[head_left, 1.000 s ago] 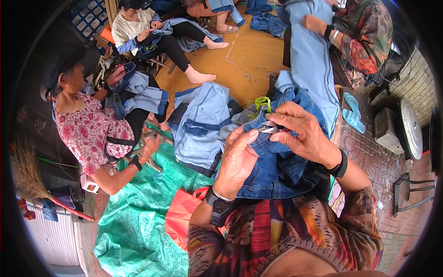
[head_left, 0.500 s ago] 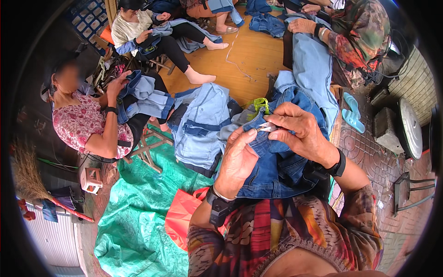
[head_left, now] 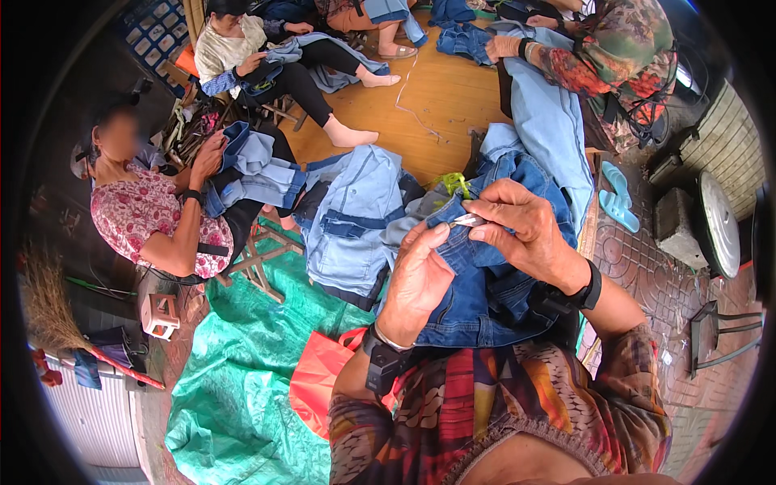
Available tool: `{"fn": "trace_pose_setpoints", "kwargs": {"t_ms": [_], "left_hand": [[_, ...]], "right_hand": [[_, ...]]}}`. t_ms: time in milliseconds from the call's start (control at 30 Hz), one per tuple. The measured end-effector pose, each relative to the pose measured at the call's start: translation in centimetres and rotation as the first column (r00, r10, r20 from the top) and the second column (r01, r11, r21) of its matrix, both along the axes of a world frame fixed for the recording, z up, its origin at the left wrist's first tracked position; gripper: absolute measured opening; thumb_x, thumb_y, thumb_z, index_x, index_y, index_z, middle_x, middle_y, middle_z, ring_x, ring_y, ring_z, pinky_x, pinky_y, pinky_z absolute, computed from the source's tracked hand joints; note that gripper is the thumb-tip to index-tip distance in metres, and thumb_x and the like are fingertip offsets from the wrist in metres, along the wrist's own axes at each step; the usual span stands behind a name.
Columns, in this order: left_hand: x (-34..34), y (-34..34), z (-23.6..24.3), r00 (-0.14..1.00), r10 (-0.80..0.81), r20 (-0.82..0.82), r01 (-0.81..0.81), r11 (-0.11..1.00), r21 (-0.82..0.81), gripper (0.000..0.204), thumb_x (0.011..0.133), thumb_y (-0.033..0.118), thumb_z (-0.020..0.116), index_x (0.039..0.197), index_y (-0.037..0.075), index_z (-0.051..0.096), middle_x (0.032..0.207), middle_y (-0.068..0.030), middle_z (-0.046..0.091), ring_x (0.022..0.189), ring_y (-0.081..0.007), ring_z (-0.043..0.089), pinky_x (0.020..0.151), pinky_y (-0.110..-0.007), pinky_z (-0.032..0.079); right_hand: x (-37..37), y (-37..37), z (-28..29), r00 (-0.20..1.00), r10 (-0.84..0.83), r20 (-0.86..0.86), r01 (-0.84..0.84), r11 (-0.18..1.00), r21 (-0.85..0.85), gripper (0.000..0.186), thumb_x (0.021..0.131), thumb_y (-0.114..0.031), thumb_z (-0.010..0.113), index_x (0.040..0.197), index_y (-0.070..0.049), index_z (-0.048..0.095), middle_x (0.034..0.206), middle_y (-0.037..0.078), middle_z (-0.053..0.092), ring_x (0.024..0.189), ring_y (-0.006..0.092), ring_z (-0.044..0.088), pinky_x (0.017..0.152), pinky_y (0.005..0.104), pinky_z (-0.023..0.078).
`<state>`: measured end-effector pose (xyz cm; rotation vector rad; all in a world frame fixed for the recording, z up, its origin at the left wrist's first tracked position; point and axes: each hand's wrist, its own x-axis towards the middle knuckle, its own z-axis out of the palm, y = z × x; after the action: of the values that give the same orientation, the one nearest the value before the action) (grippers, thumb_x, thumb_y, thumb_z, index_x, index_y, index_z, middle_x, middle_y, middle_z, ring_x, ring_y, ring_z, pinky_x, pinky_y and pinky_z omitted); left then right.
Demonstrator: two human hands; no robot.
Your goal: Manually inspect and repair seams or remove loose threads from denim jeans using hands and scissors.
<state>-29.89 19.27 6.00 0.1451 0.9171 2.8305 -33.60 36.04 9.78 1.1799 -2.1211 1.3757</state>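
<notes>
Dark blue denim jeans [head_left: 465,303] lie bunched across my lap. My left hand [head_left: 415,283] pinches a raised edge of this denim between thumb and fingers. Held in the closed fingers of my right hand [head_left: 524,226] is a small pair of metal thread snips [head_left: 469,220]. The blades are together and their tips meet the cloth edge right beside my left thumb. Any thread between the blades is too small to make out. Just beyond the snips, a yellow-green strip of material [head_left: 455,183] sits on the denim.
Light blue denim garments [head_left: 356,214] are piled to the left of the jeans. A wooden board [head_left: 444,89] lies ahead, with several people working on denim around it. Green sheeting [head_left: 234,388] and a red bag [head_left: 319,376] are at lower left. Blue slippers [head_left: 618,198] rest on the paving at right.
The snips' blades have come together from slightly apart. My hands have stayed in nearly the same place. At upper right, a person's hand has shifted left along the light denim.
</notes>
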Motion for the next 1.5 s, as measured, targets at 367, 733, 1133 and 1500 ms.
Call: {"fn": "trace_pose_setpoints", "kwargs": {"t_ms": [367,733,1133,1500], "left_hand": [[0.8,0.1,0.0,0.999,0.041,0.015,-0.04,0.999,-0.033,0.031,0.081,0.005,0.054,0.111,-0.001,0.053,0.106,-0.0112,0.061,0.1,-0.0224,0.059,0.092,-0.039,0.045],[2.6,2.1,0.2,0.644,-0.392,-0.657,-0.453,0.496,-0.741,0.013,0.076,0.006,0.061,0.088,0.002,0.057,0.11,-0.012,0.054,0.098,-0.026,0.055,0.083,-0.034,0.044],[3.0,5.0,-2.2,0.437,-0.668,-0.602,-0.535,0.345,-0.771,0.025,0.067,0.004,0.068,0.091,0.002,0.062,0.107,-0.0111,0.059,0.097,-0.0286,0.056,0.081,-0.036,0.048],[3.0,5.6,-2.7,0.433,-0.615,-0.658,-0.417,0.511,-0.752,0.023,0.066,-0.003,0.067,0.088,0.002,0.062,0.1,-0.0121,0.061,0.091,-0.0302,0.057,0.076,-0.037,0.049]], "right_hand": [[-0.5,1.7,0.2,0.944,0.29,0.158,-0.135,0.775,-0.618,0.023,0.084,-0.012,0.062,0.102,0.001,0.062,0.092,0.005,0.057,0.074,0.0118,0.05,0.063,0.0275,0.041],[-2.7,5.5,-0.2,0.864,-0.05,0.502,0.124,0.986,-0.115,0.02,0.085,-0.015,0.062,0.096,0.001,0.064,0.076,0.0,0.061,0.073,0.0052,0.052,0.065,0.021,0.042],[1.3,6.8,-4.7,0.94,-0.325,0.102,0.27,0.893,0.361,0.036,0.073,0.0,0.064,0.107,-0.004,0.053,0.088,0.012,0.059,0.068,0.0263,0.06,0.058,0.0329,0.047],[4.4,10.2,-7.4,0.61,0.201,0.767,0.553,0.585,-0.593,0.034,0.076,0.002,0.062,0.109,-0.002,0.055,0.092,-0.001,0.054,0.086,0.0043,0.049,0.081,0.0168,0.041]]}}
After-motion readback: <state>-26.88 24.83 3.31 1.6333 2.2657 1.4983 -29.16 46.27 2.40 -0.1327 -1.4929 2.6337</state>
